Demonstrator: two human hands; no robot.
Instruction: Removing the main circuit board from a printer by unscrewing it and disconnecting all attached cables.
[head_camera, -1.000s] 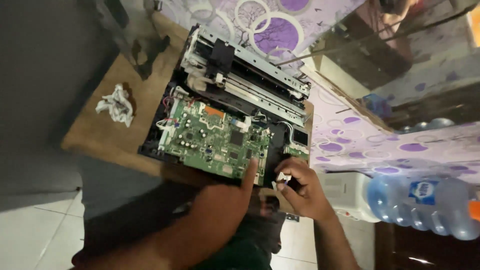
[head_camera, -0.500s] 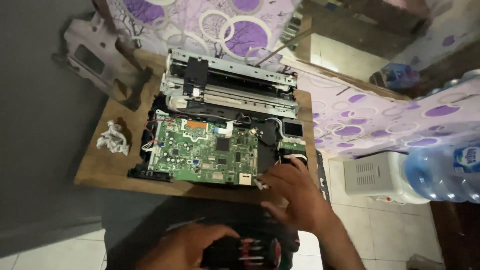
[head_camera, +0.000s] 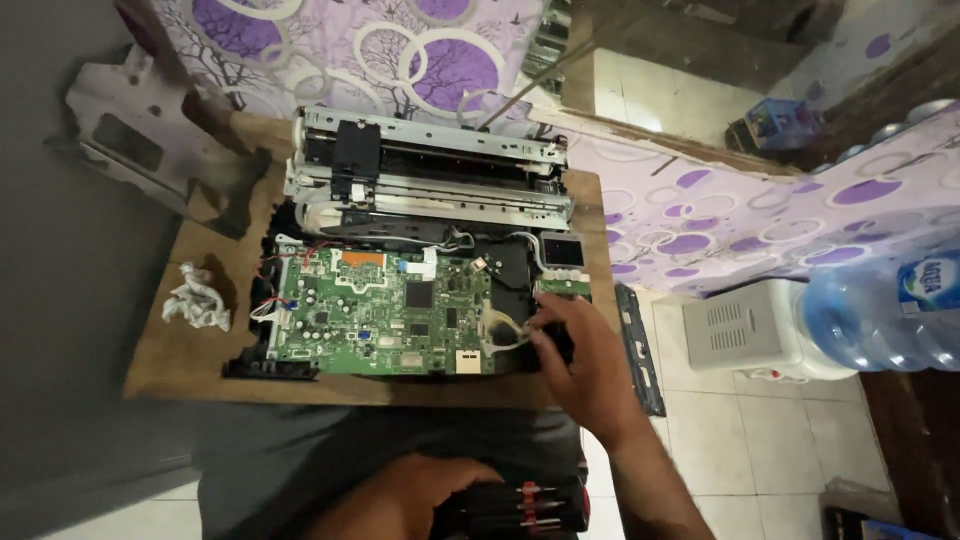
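**Right hand at the printer's corner, left hand down in the screwdriver set**

My right hand (head_camera: 585, 365) rests on the near right corner of the opened black printer chassis (head_camera: 430, 290), fingers curled together against the black plastic just right of the large green circuit board (head_camera: 385, 315). Whether that grip pinches anything I cannot tell; the fingertips hide what lies under them. Just beyond them sits the small grey display panel (head_camera: 562, 250), and farther off across the chassis runs the silver metal carriage rail assembly (head_camera: 430, 175).

My left hand (head_camera: 400, 500) is low in my lap, fingers spread loosely over the black case of red-handled screwdrivers (head_camera: 520, 500), touching it but not clamped on any one tool. Half a second ago it lay in much the same place; a second ago it was up at the circuit board's near edge, beside the right hand. The right hand has since slid slightly further right along the chassis edge.

The printer stands on the brown wooden table (head_camera: 190, 350). Well to the left of both hands lies a crumpled white tissue (head_camera: 197, 298). To the right of my right hand, on the floor, stands a white water dispenser with a clear blue bottle (head_camera: 800, 325).
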